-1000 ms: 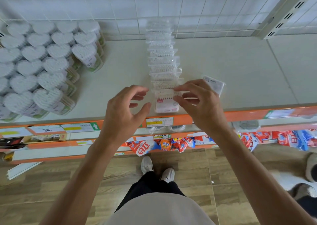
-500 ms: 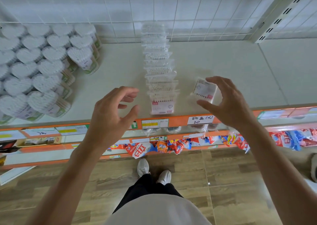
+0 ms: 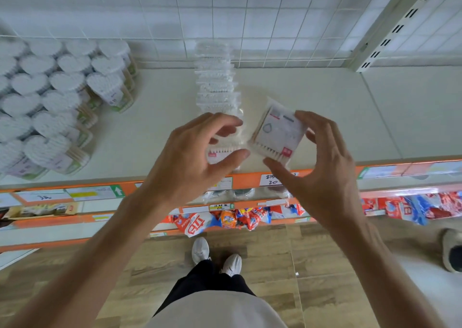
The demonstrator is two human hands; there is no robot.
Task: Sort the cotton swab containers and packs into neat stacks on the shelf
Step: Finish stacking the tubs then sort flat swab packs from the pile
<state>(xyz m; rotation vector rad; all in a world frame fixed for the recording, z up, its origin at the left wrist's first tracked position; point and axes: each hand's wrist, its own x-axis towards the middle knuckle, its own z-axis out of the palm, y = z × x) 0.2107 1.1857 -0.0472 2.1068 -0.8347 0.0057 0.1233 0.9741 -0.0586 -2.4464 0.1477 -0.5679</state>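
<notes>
A row of clear cotton swab packs runs from the back wall to the front of the white shelf. My left hand hovers over the front pack of that row, with fingers and thumb curved around it but not plainly gripping. My right hand holds a loose pack with a white and red label, pinched between fingers and thumb. That pack is tilted, just right of the row. Heart-shaped swab containers stand stacked in rows at the left.
The shelf's orange front edge carries price labels. Colourful packets hang on the lower shelf. A slotted metal upright rises at the back right. Someone else's shoe is on the floor at the right.
My right hand left the row, reached the loose pack lying to the right and picked it up, bringing it toward the row. My left hand moved back in over the front pack.
</notes>
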